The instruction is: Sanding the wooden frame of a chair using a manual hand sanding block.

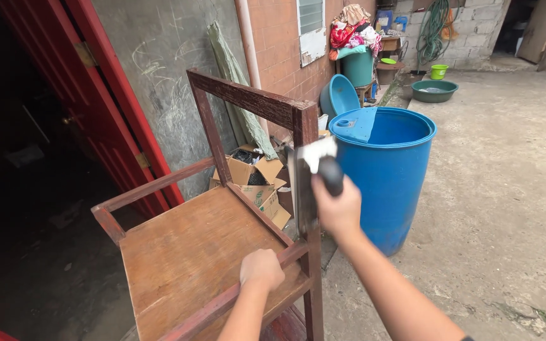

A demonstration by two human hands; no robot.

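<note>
A barrel [387, 177] stands right of the chair [197, 252], boxes [257, 183] behind it.

This is the outdoor back yard of a home: a bare concrete floor [507, 189], a red brick wall [279, 44], a big blue plastic barrel [383, 183], green plastic wash basins [434, 90] far right, piled laundry [352, 28], and a coiled green garden hose [434, 25].
</note>
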